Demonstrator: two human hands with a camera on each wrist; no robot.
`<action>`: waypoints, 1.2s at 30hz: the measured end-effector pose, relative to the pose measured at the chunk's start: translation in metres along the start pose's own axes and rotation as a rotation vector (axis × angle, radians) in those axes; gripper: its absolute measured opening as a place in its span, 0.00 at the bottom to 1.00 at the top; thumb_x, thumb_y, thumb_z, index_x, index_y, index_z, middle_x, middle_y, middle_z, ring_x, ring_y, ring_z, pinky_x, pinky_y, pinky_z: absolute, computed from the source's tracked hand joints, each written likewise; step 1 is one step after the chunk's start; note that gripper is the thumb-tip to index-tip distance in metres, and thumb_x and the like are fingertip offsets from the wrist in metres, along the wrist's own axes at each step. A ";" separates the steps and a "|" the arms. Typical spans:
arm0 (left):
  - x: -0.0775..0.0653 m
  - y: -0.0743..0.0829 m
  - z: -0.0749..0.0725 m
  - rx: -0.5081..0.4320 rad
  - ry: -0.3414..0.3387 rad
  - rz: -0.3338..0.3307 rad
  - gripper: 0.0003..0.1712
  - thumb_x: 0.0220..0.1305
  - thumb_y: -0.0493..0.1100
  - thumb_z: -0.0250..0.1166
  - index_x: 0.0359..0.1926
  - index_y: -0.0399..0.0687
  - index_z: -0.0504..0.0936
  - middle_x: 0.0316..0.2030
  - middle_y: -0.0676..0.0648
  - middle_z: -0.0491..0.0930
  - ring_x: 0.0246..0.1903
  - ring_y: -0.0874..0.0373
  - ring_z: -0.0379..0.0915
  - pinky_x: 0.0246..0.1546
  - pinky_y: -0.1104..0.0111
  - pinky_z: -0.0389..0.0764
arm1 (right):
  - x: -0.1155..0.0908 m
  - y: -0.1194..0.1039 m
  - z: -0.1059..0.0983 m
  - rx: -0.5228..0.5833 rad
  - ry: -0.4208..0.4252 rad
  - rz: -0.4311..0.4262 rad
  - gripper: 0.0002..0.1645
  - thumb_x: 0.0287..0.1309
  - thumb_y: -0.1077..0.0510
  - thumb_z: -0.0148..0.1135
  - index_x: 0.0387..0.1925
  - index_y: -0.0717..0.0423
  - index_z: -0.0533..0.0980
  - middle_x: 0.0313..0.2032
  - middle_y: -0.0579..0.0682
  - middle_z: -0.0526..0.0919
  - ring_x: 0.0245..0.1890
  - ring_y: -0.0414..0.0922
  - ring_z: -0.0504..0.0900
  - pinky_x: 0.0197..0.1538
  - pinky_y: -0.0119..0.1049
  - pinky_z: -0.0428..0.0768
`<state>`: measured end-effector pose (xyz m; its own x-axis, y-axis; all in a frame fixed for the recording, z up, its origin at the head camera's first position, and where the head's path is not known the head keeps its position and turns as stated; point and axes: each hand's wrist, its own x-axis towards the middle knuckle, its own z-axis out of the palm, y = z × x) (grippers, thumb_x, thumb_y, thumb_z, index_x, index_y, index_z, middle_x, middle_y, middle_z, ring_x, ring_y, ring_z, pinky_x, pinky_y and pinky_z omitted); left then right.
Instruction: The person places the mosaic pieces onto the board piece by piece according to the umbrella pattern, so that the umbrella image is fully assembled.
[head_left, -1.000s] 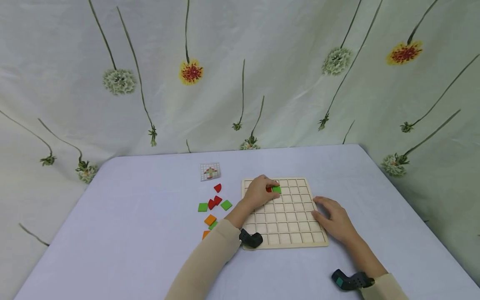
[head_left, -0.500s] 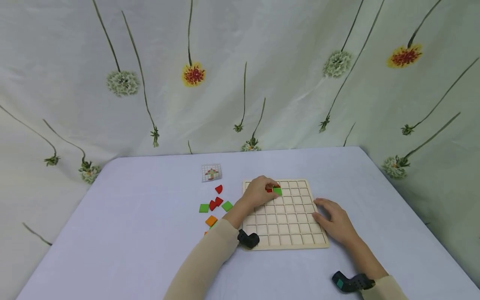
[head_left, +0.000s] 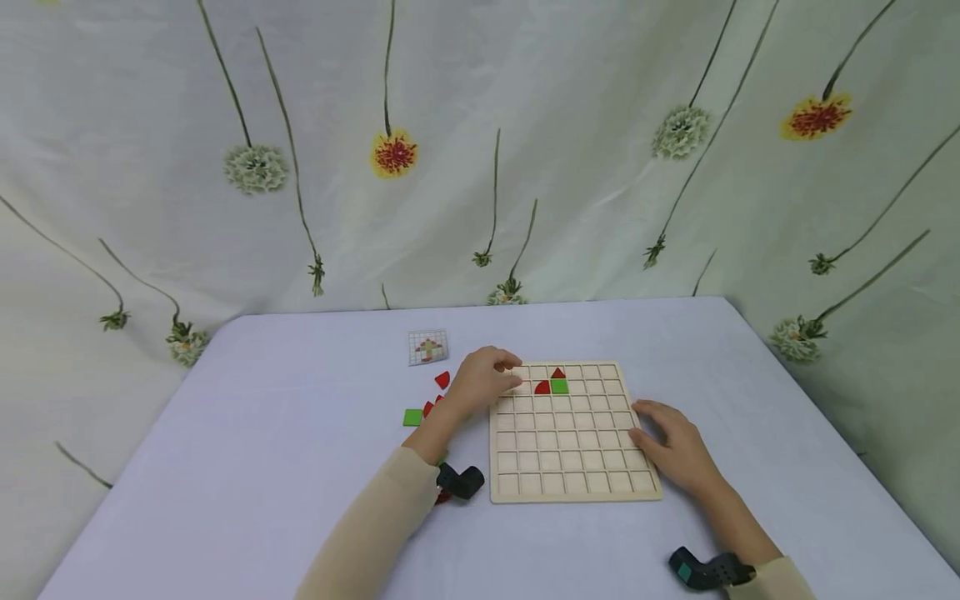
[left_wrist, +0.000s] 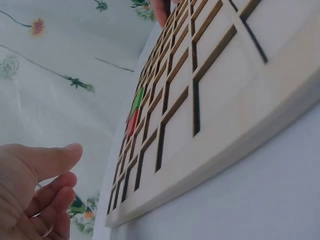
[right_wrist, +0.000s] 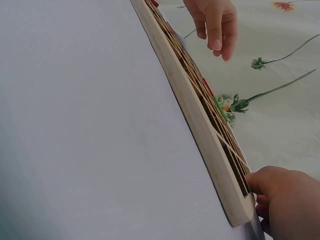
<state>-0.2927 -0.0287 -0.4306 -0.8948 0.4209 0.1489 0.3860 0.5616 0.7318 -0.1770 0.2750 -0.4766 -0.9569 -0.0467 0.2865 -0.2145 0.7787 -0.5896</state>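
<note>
Wooden board (head_left: 578, 460), right grip (head_left: 677, 447) at its edge

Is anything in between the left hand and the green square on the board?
Yes, a red rounded piece sits on the board between the left hand and the green square. No other piece shows there.

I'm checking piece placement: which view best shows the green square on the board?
The head view: there the green square lies whole and unblocked, seen from above. The left wrist view shows it steeply foreshortened; the right wrist view, only a thin green sliver.
</note>
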 end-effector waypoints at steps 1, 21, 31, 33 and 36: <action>-0.001 -0.002 -0.003 0.006 0.006 0.007 0.16 0.61 0.40 0.69 0.50 0.41 0.84 0.43 0.44 0.80 0.45 0.50 0.74 0.47 0.58 0.75 | 0.000 0.000 0.000 -0.002 0.000 0.001 0.27 0.61 0.59 0.63 0.58 0.70 0.72 0.60 0.69 0.72 0.63 0.66 0.66 0.63 0.61 0.61; -0.031 -0.048 -0.047 0.131 0.107 -0.119 0.14 0.62 0.42 0.68 0.48 0.44 0.85 0.43 0.46 0.81 0.42 0.51 0.74 0.43 0.60 0.79 | 0.000 0.002 0.001 -0.004 -0.011 0.024 0.27 0.63 0.56 0.62 0.59 0.68 0.72 0.61 0.67 0.71 0.64 0.65 0.65 0.64 0.61 0.60; -0.039 -0.063 -0.060 0.210 0.070 -0.135 0.19 0.61 0.41 0.69 0.53 0.42 0.82 0.44 0.42 0.78 0.44 0.49 0.73 0.44 0.59 0.79 | 0.001 0.002 0.001 -0.012 -0.011 0.031 0.27 0.62 0.57 0.62 0.60 0.68 0.72 0.61 0.67 0.71 0.64 0.65 0.65 0.64 0.61 0.60; -0.040 -0.065 -0.059 0.206 0.077 -0.136 0.20 0.61 0.41 0.69 0.53 0.40 0.82 0.43 0.41 0.78 0.43 0.48 0.72 0.45 0.57 0.77 | 0.001 0.002 0.001 -0.011 -0.011 0.032 0.27 0.62 0.57 0.62 0.60 0.68 0.72 0.61 0.67 0.71 0.64 0.65 0.64 0.64 0.61 0.60; -0.041 -0.068 -0.057 0.217 0.085 -0.137 0.20 0.61 0.41 0.69 0.53 0.38 0.82 0.42 0.41 0.78 0.41 0.48 0.71 0.45 0.56 0.76 | 0.000 0.002 0.002 -0.012 -0.013 0.035 0.28 0.63 0.57 0.62 0.60 0.68 0.72 0.62 0.67 0.71 0.64 0.65 0.64 0.64 0.61 0.60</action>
<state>-0.2947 -0.1248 -0.4489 -0.9540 0.2746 0.1203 0.2911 0.7527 0.5906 -0.1782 0.2753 -0.4790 -0.9664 -0.0276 0.2556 -0.1785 0.7873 -0.5901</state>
